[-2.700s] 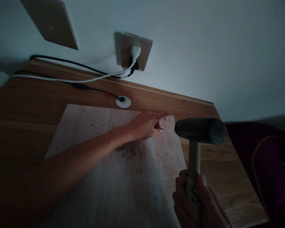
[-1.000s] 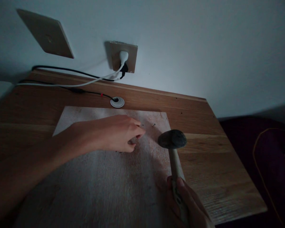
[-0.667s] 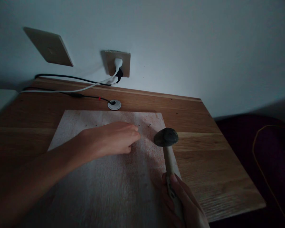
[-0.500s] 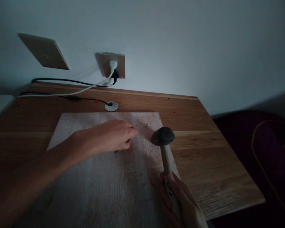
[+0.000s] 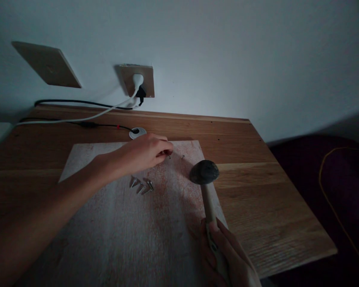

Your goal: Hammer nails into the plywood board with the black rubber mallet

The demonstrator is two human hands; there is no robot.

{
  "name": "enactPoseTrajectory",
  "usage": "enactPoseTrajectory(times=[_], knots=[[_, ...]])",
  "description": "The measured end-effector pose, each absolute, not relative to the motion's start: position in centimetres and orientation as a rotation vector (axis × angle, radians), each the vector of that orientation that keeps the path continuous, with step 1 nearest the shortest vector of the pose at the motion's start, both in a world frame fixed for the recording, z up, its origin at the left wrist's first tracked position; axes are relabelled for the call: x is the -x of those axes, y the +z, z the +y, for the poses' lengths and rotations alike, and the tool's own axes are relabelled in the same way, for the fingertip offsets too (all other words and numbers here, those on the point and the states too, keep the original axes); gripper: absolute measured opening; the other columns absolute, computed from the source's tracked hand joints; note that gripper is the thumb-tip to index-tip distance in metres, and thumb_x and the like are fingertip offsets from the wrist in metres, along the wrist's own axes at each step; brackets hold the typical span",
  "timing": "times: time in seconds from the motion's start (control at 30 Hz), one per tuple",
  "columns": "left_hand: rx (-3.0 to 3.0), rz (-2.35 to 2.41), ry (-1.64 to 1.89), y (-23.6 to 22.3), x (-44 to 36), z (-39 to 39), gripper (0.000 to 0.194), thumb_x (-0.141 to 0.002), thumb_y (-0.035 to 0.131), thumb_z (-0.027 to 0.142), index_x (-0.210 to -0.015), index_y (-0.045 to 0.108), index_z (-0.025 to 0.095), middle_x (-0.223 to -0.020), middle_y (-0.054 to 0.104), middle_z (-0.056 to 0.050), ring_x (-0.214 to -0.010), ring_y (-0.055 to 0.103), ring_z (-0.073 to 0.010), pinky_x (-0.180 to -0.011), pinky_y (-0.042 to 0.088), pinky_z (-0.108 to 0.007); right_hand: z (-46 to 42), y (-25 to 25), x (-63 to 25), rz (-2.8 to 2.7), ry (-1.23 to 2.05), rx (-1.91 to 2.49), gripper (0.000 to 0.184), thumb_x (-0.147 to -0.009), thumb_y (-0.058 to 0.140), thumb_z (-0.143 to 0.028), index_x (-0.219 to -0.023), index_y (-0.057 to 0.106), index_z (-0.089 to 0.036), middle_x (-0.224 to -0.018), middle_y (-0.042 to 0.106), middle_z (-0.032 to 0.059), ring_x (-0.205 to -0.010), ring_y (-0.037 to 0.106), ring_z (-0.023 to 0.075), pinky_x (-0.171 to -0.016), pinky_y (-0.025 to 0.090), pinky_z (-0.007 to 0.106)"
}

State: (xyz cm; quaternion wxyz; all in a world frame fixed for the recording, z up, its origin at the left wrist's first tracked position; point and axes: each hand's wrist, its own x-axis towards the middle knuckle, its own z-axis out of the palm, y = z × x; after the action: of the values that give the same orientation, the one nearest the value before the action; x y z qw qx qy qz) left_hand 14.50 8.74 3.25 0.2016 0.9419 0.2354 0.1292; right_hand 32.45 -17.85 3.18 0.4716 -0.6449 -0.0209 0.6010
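My left hand (image 5: 155,149) is closed in a pinch over the far part of a pale, wood-grained board (image 5: 116,223). A small metal nail (image 5: 169,156) shows at its fingertips, its point at the board's surface. Just to the right, another nail (image 5: 183,156) stands up from the board. Several silver nails (image 5: 142,187) lie in a loose group nearer to me. My right hand (image 5: 227,253) is wrapped round the light handle of a rubber mallet (image 5: 204,172), whose black head is raised over the board's right edge.
The board rests on a brown wooden tabletop (image 5: 257,199) against a white wall. A wall socket (image 5: 149,79) holds plugs with a white cable (image 5: 98,114) and a black one. A round cable grommet (image 5: 137,133) lies behind the board. Purple fabric (image 5: 299,159) is at the right.
My left hand has moved away from me, uncovering the loose nails, and its fingertips are now beside the standing nail. My right hand and the mallet have hardly moved.
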Motion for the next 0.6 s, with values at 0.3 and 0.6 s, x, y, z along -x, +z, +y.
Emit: enactPoseTrajectory(times=[0.3, 0.6], knots=[[-2.71, 0.627, 0.31, 3.5, -15.0, 8.8, 0.015, -0.092, 0.062, 0.01, -0.086, 0.074, 0.018, -0.089, 0.072, -0.004, -0.078, 0.064, -0.0155, -0.073, 0.042, -0.029, -18.1, 2.8, -33.1, -0.125, 1.527, 1.545, 0.07, -0.076, 0.091, -0.072, -0.115, 0.069, -0.019, -0.055, 0.056, -0.0096, -0.037, 0.03, 0.0012, -0.035, 0.027, 0.013], [-2.735, 0.597, 0.283, 3.0, -15.3, 8.9, 0.014, -0.094, 0.063, 0.011, -0.086, 0.073, 0.017, -0.088, 0.074, -0.004, -0.079, 0.068, -0.0156, -0.073, 0.043, -0.029, -18.7, 2.1, -33.7, -0.094, 1.538, 1.589, 0.068, -0.078, 0.089, -0.072, -0.117, 0.067, -0.021, -0.057, 0.055, -0.0092, -0.035, 0.033, 0.0027, -0.035, 0.025, 0.015]])
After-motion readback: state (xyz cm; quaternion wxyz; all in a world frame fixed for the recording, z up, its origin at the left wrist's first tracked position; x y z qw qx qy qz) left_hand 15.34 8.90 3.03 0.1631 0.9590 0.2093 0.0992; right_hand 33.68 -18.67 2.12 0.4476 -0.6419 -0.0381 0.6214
